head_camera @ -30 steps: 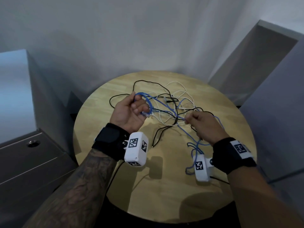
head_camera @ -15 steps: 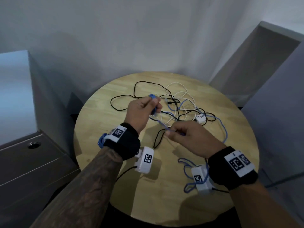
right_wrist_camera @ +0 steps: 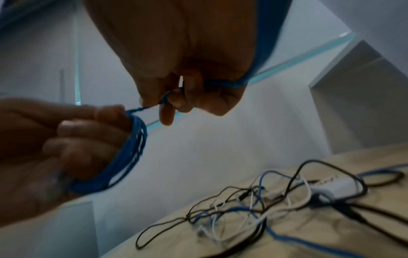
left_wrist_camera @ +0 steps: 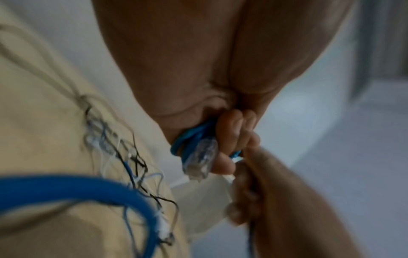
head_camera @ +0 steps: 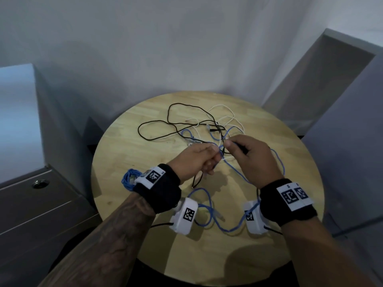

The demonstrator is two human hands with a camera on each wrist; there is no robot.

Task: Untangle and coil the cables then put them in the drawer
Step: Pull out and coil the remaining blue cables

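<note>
Blue cable (right_wrist_camera: 130, 153) coils around left hand (right_wrist_camera: 55, 143) fingers (right_wrist_camera: 88, 127).

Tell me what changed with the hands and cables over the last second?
The left hand turned palm-down, still gripping the blue cable coil. The right hand moved in beside it, feeding more blue cable. The black cable and white cable stayed tangled on the table.

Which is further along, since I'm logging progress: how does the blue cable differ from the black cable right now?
The blue cable is partly wound into loops gripped by the left hand and fed by the right hand; the black cable lies loose, touched by neither hand. Blue looks thicker and black thinner. Both still run through the tangle on the table.
</note>
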